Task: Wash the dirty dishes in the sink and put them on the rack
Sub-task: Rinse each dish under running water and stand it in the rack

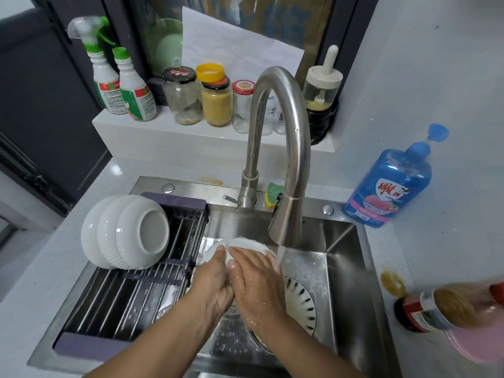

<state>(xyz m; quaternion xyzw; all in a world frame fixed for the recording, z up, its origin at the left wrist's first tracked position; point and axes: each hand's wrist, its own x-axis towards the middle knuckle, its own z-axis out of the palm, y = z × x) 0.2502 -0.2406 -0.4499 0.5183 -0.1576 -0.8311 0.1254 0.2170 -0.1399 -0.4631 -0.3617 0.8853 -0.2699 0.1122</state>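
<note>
Centrally, head view, looking down into a steel sink (pixel 341 257). Both hands meet under the tap (pixel 283 159) on one white bowl (pixel 246 244), held tilted above the sink floor, just left of the spout.

Left hand (pixel 215 281): grips the bowl's near left edge, thumb laid over the rim. Its other fingers are hidden behind the bowl, so their curl cannot be told.

Right hand (pixel 257 286): wet, flecked with droplets. Fingers nearly straight and spread flat across the bowl's surface, pressing on it. Thumb lies against the left hand.

Water (pixel 281 255) falls from the spout just right of the bowl and the right fingertips. The drain strainer (pixel 300 298) sits in the sink floor to the right of the right wrist.

Rack (pixel 131 298): dark-framed, steel bars, spanning the sink's left half. Three stacked bowls (pixel 125 231) lie on their side at its far end, feet turned toward the tap.

Behind the tap, a yellow-green sponge (pixel 272 193) rests on the sink's back ledge. A blue soap bottle (pixel 392 178) stands on the counter at right. Nearer, at the right edge, a blurred bottle (pixel 450 306) and something pink (pixel 477 347), too smeared to identify.

Raised shelf at back: two spray bottles (pixel 120 85) at left, several jars (pixel 215 102) beside them.
</note>
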